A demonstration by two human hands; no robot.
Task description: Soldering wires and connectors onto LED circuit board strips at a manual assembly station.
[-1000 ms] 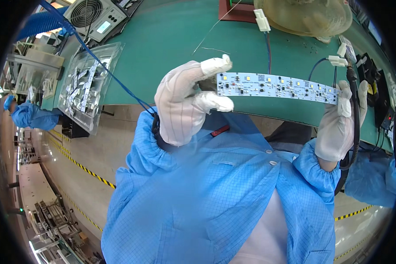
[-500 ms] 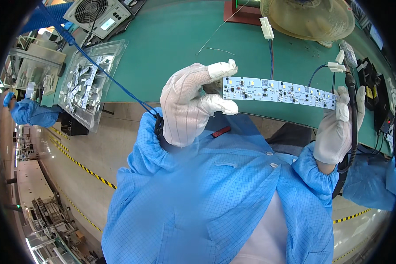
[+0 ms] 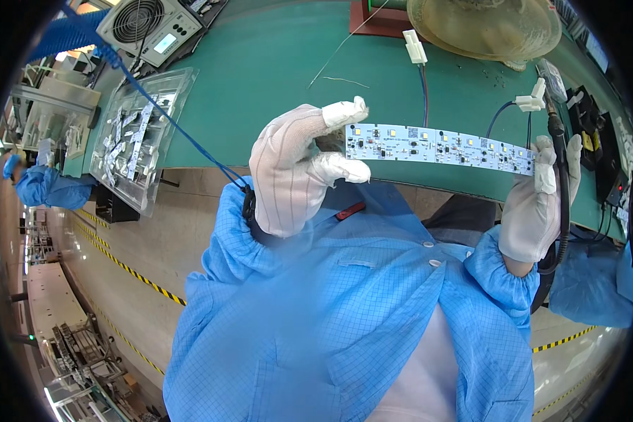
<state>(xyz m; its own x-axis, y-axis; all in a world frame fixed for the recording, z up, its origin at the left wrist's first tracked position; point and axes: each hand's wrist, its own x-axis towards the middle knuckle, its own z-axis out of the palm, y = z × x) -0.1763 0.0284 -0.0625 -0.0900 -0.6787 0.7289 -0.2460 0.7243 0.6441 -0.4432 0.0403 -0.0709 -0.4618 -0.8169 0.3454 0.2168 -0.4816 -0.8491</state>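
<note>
A long white LED circuit board (image 3: pixel 436 146) is held level in front of me, its component side toward my view. My gloved left hand (image 3: pixel 299 165) pinches its left end by the upper and lower edges between finger and thumb. My gloved right hand (image 3: pixel 531 214) is at the right end, its fingers against the board. A black pen-shaped tool with a cable, like a soldering iron (image 3: pixel 557 133), also runs through that hand. Beyond the board, leads rise to a white connector (image 3: pixel 415 48) and a second white connector (image 3: pixel 531 98); where they join is hidden.
A clear plastic tray (image 3: pixel 178 95) of similar boards sits at the left edge of the green bench (image 3: pixel 260 70). Behind it stands a fan-fitted bench unit (image 3: pixel 151 32). Loose thin wire (image 3: pixel 344 81) lies mid-bench. A translucent amber bowl-like piece (image 3: pixel 485 28) is at the back right. Blue cord (image 3: pixel 183 130) runs to my left wrist.
Both hands and the board have shifted slightly left in view. The connectors beyond the board have shifted too, and the right-hand ones now overlap. The grip looks the same.
</note>
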